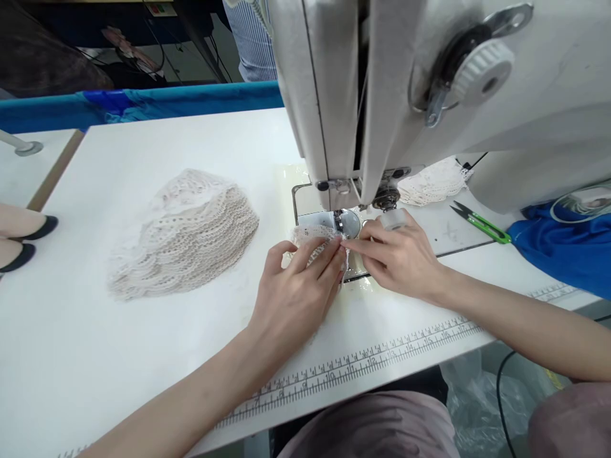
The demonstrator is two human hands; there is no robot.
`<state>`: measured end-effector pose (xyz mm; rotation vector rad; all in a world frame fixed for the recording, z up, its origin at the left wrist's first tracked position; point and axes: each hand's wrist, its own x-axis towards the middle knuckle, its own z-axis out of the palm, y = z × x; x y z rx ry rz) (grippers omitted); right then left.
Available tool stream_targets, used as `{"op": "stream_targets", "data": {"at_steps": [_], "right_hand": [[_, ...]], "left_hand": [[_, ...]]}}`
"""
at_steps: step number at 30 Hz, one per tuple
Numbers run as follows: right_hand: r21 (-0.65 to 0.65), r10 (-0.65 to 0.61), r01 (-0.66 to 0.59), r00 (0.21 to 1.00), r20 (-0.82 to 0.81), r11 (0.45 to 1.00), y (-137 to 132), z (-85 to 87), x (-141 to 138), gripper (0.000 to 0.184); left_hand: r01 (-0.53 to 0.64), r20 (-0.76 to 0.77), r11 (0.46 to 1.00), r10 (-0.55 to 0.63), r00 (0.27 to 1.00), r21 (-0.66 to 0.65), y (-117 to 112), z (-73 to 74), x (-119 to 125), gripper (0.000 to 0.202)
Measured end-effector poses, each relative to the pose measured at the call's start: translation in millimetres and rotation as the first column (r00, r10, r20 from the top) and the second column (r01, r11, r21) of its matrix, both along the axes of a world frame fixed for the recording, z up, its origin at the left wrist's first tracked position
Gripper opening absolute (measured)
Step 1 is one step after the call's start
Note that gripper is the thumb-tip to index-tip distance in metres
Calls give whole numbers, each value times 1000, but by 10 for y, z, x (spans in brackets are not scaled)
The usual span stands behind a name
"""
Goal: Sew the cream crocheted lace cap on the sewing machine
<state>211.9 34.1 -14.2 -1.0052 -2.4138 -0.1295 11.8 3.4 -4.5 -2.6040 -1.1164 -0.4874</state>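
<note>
Head view: the left hand (298, 292) is covering the lace piece (310, 236) beside the presser foot (338, 222), apparently steadying it; the right hand (401, 253) is touching its right edge. Whether fingers are gripping, I cannot tell. The lace pile (191, 238) is lying left, seemingly within reach.

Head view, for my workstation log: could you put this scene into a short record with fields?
Left hand: resting on a small off-white lace piece
Right hand: at that lace's right edge, close beside the left hand
Above: large white sewing machine
Left: fanned stack of cream openwork lace
Right: green-handled thread snips, bunched blue cloth
Behind right hand: white lace pile
Surface: white tabletop, black ruler scale along near edge
</note>
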Motion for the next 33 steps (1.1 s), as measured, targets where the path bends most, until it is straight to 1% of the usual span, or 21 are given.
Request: {"op": "stream_targets", "data": {"at_steps": [2, 4, 8, 12, 14, 19, 22, 27, 33], "right_hand": [[118, 5, -14, 997, 79, 993, -25, 6, 8, 30], [163, -1, -21, 991, 134, 986, -36, 18, 8, 29], [146, -5, -25, 981, 196, 989, -33, 35, 7, 29], [196, -48, 0, 970, 239, 981, -23, 29, 5, 33], [209, -50, -4, 967, 250, 978, -18, 17, 4, 34], [165, -38, -6, 964, 261, 986, -7, -10, 7, 32], [176, -55, 6, 960, 273, 984, 3, -15, 5, 31], [188, -75, 19, 952, 296, 982, 17, -18, -2, 29], [236, -90, 16, 947, 308, 972, 22, -15, 2, 25]], "left_hand": [[-8, -1, 1000, 8, 1000, 1, 16, -6, -6, 25], [-13, 3, 1000, 13, 1000, -11, 16, -12, -12, 28], [-7, 42, 999, 9, 999, -41, 18, -15, -21, 32], [-6, 31, 999, 7, 1000, -31, 45, -19, -22, 29], [-6, 27, 999, 7, 1000, -31, 56, -25, -21, 28], [-3, 56, 999, 5, 998, -48, 69, -37, -28, 29], [-5, 71, 998, 9, 997, -55, 91, -41, -37, 30], [3, 69, 1000, -1, 998, -22, 149, -57, -48, 28], [14, 66, 1000, -16, 998, 23, 175, -72, -54, 26]]}}
